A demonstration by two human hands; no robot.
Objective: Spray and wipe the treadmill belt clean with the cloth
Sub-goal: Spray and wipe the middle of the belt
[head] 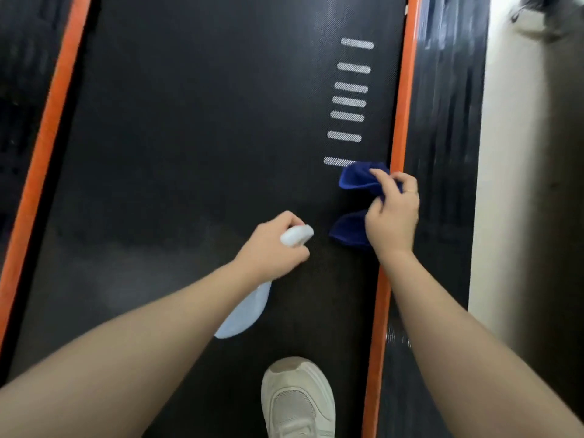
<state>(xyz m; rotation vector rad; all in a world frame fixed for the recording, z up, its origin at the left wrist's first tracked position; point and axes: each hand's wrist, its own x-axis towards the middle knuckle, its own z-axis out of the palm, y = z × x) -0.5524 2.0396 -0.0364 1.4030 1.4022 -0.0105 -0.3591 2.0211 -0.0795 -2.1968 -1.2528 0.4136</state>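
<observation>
Blue cloth (357,180) is bunched in the right hand (392,216) by the treadmill belt's (189,153) right edge, while the left hand (271,251) grips a white spray bottle (246,308) aimed far, so spraying seems underway and wiping should follow.

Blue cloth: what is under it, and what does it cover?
The blue cloth, gripped by the right hand, hangs over the black treadmill belt. It hides the end of the nearest white stripe; whether it touches the belt cannot be told.
</observation>
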